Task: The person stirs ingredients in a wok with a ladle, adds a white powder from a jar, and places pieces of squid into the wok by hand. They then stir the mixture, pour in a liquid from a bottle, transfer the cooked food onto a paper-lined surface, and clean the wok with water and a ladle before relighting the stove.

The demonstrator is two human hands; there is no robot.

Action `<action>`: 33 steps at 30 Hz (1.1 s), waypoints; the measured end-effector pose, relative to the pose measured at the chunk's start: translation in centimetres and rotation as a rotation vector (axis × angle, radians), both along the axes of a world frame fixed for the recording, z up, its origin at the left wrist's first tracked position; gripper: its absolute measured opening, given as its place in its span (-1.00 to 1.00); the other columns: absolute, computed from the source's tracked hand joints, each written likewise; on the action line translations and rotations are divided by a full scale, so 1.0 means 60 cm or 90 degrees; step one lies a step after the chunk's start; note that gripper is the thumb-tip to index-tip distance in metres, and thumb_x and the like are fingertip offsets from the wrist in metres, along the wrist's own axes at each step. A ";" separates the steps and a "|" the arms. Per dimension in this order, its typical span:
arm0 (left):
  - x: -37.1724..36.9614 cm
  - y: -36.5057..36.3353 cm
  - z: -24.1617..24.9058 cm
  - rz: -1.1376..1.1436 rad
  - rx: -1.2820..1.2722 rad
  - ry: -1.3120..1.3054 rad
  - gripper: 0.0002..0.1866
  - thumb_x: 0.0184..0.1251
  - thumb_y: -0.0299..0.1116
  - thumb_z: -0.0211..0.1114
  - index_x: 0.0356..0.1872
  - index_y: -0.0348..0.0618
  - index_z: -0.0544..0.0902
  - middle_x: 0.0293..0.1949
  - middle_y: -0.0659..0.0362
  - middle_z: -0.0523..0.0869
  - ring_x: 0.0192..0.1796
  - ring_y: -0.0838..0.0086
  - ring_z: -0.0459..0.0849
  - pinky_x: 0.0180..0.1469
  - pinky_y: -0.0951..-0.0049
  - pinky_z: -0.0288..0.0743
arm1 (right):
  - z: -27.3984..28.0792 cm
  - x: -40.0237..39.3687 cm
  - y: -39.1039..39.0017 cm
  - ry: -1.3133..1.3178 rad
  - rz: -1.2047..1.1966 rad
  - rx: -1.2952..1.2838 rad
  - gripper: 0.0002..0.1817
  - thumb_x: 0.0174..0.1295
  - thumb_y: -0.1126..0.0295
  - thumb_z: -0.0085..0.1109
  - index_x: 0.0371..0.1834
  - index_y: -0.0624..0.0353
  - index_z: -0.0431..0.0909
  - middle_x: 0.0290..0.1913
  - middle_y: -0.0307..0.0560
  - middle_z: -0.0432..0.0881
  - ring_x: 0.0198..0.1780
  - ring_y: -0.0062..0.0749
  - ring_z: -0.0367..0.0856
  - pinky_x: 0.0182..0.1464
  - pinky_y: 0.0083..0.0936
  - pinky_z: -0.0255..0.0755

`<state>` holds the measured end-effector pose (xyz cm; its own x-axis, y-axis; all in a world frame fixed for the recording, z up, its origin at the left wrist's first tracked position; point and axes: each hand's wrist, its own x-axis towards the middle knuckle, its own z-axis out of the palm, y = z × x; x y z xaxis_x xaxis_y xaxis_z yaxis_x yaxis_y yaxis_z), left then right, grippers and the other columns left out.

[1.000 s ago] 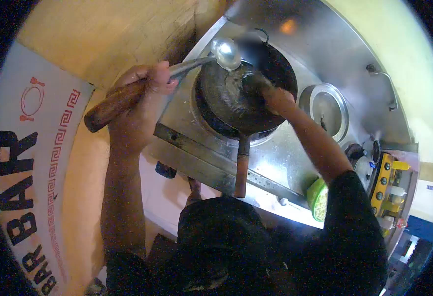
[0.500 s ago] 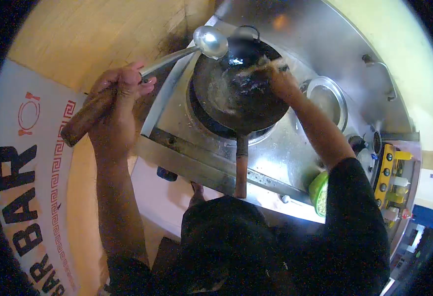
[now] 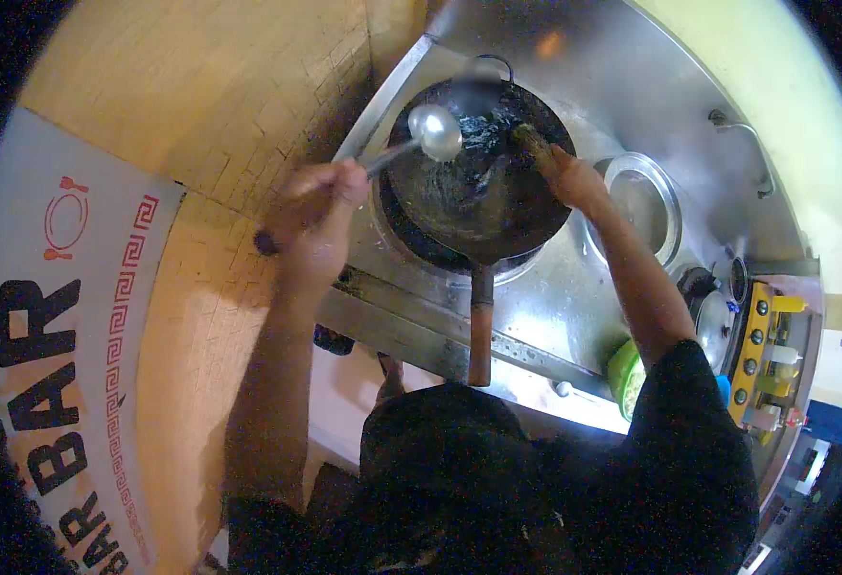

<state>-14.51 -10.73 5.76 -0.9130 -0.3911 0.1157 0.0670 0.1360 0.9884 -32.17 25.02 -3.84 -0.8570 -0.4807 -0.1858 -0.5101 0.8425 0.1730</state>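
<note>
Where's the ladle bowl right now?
In the head view, the ladle bowl hangs over the left rim of the wok, held by the left hand, across from the brush in the right hand.

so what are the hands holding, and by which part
The left hand grips a ladle by its long handle; its bowl sits over the wok. The right hand grips a brush by its upper end.

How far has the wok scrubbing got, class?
Done: the round black wok looks wet inside. In hand: the right hand presses a bristle brush into it; the left hand holds a long steel ladle over the rim. Left: the liquid is not yet emptied.
</note>
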 end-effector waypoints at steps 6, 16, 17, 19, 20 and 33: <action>0.012 0.052 -0.072 0.018 0.005 -0.020 -0.63 0.33 -0.14 0.28 -0.34 -0.37 0.65 -0.45 0.10 0.72 -0.42 0.52 0.68 -0.34 0.55 0.53 | 0.009 0.147 -0.126 -0.243 -0.088 -0.155 -0.41 0.24 0.21 0.04 0.37 -0.08 0.22 -0.17 0.20 0.65 -0.16 0.09 0.65 -0.10 -0.06 0.55; 0.021 0.097 -0.076 0.030 -0.125 -0.034 -0.78 0.28 -0.29 0.32 -0.36 -0.29 0.67 -0.47 0.07 0.70 -0.34 0.46 0.71 -0.32 0.50 0.53 | -0.017 0.132 -0.066 -0.170 -0.082 -0.049 -0.55 0.23 0.24 -0.04 0.22 -0.13 0.34 -0.27 0.13 0.69 -0.22 0.04 0.69 -0.21 -0.06 0.59; 0.022 0.095 -0.071 0.032 -0.128 -0.029 -0.78 0.28 -0.29 0.32 -0.36 -0.29 0.67 -0.47 0.07 0.70 -0.34 0.46 0.71 -0.32 0.50 0.53 | -0.019 0.112 -0.058 -0.125 -0.094 -0.043 -0.57 0.22 0.27 -0.04 0.20 -0.10 0.36 -0.25 0.12 0.69 -0.21 0.02 0.69 -0.20 -0.08 0.59; 0.029 0.088 -0.063 -0.014 -0.215 -0.023 -0.80 0.25 -0.32 0.35 -0.35 -0.29 0.67 -0.40 0.02 0.71 -0.26 0.41 0.71 -0.24 0.46 0.54 | 0.078 0.132 -0.097 -0.132 -0.145 -0.071 -0.57 0.22 0.29 -0.03 0.19 -0.04 0.37 -0.21 0.12 0.69 -0.21 -0.02 0.70 -0.18 -0.10 0.59; 0.029 0.085 -0.062 -0.018 -0.221 -0.024 -0.80 0.25 -0.32 0.35 -0.35 -0.29 0.67 -0.40 0.02 0.71 -0.26 0.41 0.71 -0.24 0.46 0.54 | 0.087 0.138 -0.105 -0.178 -0.092 -0.026 -0.62 0.24 0.30 -0.04 0.15 -0.02 0.43 -0.19 0.12 0.69 -0.16 -0.03 0.70 -0.17 -0.11 0.60; 0.049 0.048 0.001 -0.342 -0.312 0.079 -0.81 0.14 -0.33 0.40 -0.34 -0.24 0.67 -0.09 -0.08 0.70 0.06 0.21 0.65 0.14 0.26 0.47 | 0.120 0.065 -0.073 -0.170 -0.030 -0.003 -0.55 0.31 0.09 -0.10 0.23 -0.10 0.43 -0.08 0.11 0.66 -0.04 -0.07 0.66 -0.04 -0.12 0.54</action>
<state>-11.58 -7.86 5.80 -0.9328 0.2297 0.2776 0.3565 0.4765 0.8037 -28.27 20.62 3.34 -0.7994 -0.4421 -0.4068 -0.4968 0.8672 0.0337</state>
